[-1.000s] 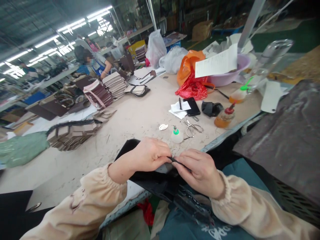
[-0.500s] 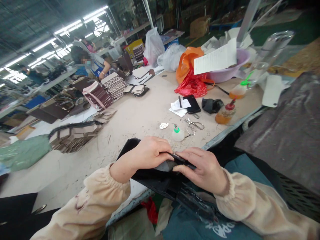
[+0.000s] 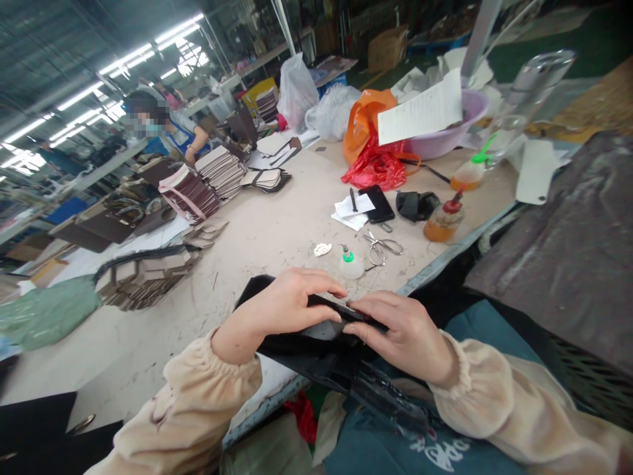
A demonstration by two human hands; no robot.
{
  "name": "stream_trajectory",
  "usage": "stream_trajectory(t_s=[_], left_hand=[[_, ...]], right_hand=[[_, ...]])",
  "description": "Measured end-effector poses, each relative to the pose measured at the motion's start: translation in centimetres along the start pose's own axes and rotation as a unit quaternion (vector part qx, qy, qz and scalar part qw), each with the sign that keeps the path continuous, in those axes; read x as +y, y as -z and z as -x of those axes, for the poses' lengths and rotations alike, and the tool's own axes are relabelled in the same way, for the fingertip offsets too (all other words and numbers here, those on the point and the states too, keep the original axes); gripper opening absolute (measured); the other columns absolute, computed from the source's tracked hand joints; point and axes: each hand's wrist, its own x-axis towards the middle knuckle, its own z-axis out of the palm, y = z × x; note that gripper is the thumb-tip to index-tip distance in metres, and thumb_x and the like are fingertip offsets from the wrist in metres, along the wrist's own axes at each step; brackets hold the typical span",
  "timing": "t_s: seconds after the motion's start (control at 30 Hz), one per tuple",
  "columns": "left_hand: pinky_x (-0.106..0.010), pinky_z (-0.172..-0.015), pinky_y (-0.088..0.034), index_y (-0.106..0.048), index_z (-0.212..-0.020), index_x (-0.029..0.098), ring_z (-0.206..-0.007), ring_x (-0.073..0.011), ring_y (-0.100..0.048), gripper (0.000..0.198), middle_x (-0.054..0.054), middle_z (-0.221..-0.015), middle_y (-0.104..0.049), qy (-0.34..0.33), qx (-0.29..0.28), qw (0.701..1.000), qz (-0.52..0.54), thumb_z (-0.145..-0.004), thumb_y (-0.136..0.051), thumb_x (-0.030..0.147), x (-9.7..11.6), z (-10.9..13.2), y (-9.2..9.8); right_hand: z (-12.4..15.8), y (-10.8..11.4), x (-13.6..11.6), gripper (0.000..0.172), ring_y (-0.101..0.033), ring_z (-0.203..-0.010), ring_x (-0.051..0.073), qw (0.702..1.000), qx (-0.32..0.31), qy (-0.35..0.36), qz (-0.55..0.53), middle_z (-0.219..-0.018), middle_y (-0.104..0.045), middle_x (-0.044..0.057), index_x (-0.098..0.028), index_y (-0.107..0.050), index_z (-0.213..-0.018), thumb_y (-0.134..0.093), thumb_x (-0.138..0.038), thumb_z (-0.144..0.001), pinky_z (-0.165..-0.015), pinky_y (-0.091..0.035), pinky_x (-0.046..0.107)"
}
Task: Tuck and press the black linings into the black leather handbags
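Observation:
A black, leather-like bag or pouch lies across the table's near edge and reaches over my lap; its full shape is hidden by my hands. My left hand straddles its upper rim, thumb on the near side and fingers beyond, with a small gap showing at the tips. Close beside it, my right hand pinches the same rim between thumb and fingers. Just past my hands stand a small white bottle with a green collar and a pair of scissors.
Bottles of orange liquid, a phone and a red plastic bag sit to the right. Stacked panels and a green plastic bag lie left. A co-worker is across the table.
My left fingertips have lifted slightly from the thumb, widening the gap over the rim. My right hand keeps its pinch. The view has shifted a little.

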Motion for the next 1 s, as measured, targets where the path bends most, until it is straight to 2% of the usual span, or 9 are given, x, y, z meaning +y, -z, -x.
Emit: stream_trajectory(t_s=[0.17,0.4,0.57,0.67,0.83,0.9,1.0], left_hand=[[-0.026,-0.079,-0.047,-0.068,-0.089,0.016,-0.081,-0.0136,-0.062,0.021,-0.006,-0.085,-0.069,-0.025,-0.024,0.999,-0.001,-0.087,-0.051,0.028,-0.1,-0.4,-0.4],[-0.025,-0.078,-0.048,-0.067,-0.088,0.014,-0.083,-0.0136,-0.062,0.018,-0.007,-0.088,-0.068,-0.029,-0.037,0.999,0.022,-0.086,-0.049,0.018,0.0,-0.4,-0.2],[-0.024,-0.074,-0.049,-0.068,-0.080,0.014,-0.078,-0.0138,-0.063,0.016,-0.007,-0.083,-0.069,-0.034,-0.003,0.997,0.069,-0.084,-0.053,0.018,-0.3,-0.4,-0.1],[-0.026,-0.074,-0.050,-0.068,-0.078,0.014,-0.076,-0.0148,-0.064,0.013,-0.007,-0.079,-0.069,-0.017,0.065,0.991,0.115,-0.082,-0.057,0.020,-0.4,-0.1,0.3],[-0.032,-0.078,-0.051,-0.067,-0.076,0.015,-0.073,-0.0165,-0.064,0.015,-0.007,-0.075,-0.069,0.027,0.237,0.953,0.187,-0.082,-0.058,0.026,-0.3,0.4,1.2],[-0.034,-0.079,-0.052,-0.067,-0.073,0.016,-0.071,-0.0170,-0.065,0.016,-0.006,-0.072,-0.069,0.007,0.325,0.924,0.201,-0.081,-0.059,0.028,-0.3,0.5,1.5],[-0.037,-0.079,-0.053,-0.065,-0.067,0.016,-0.065,-0.0166,-0.065,0.019,-0.003,-0.065,-0.067,-0.035,0.466,0.862,0.197,-0.080,-0.060,0.028,-0.6,0.6,1.9]], right_hand=[[-0.1,0.0,0.0,0.023,-0.060,-0.072,0.015,1.000,0.000,0.008,0.003,-0.081,-0.066,0.006,-0.018,-0.066,-0.097,-0.061,-0.034,-0.082,-0.066,-0.049,0.027],[0.1,-0.1,0.3,0.023,-0.061,-0.073,0.014,1.000,-0.005,0.013,0.008,-0.083,-0.066,0.006,-0.018,-0.067,-0.097,-0.059,-0.034,-0.083,-0.067,-0.049,0.026],[0.3,0.1,0.1,0.023,-0.060,-0.075,0.014,1.000,-0.014,-0.003,0.009,-0.084,-0.066,0.005,-0.018,-0.067,-0.098,-0.058,-0.033,-0.084,-0.068,-0.049,0.025],[0.4,0.2,0.2,0.023,-0.061,-0.080,0.014,1.000,0.001,-0.012,0.010,-0.088,-0.066,0.005,-0.018,-0.066,-0.100,-0.058,-0.032,-0.084,-0.072,-0.049,0.026],[1.3,0.9,0.8,0.034,-0.059,-0.097,0.018,0.998,0.003,-0.050,0.039,-0.108,-0.061,0.011,-0.016,-0.060,-0.112,-0.055,-0.036,-0.085,-0.085,-0.048,0.031],[2.2,1.8,0.7,0.044,-0.056,-0.106,0.020,0.996,-0.047,-0.059,0.042,-0.118,-0.057,0.012,-0.016,-0.052,-0.124,-0.053,-0.039,-0.085,-0.091,-0.046,0.034],[3.7,3.4,-0.4,0.071,-0.047,-0.120,0.022,0.984,-0.164,-0.065,0.039,-0.134,-0.046,0.013,-0.017,-0.029,-0.141,-0.054,-0.046,-0.082,-0.100,-0.041,0.037]])
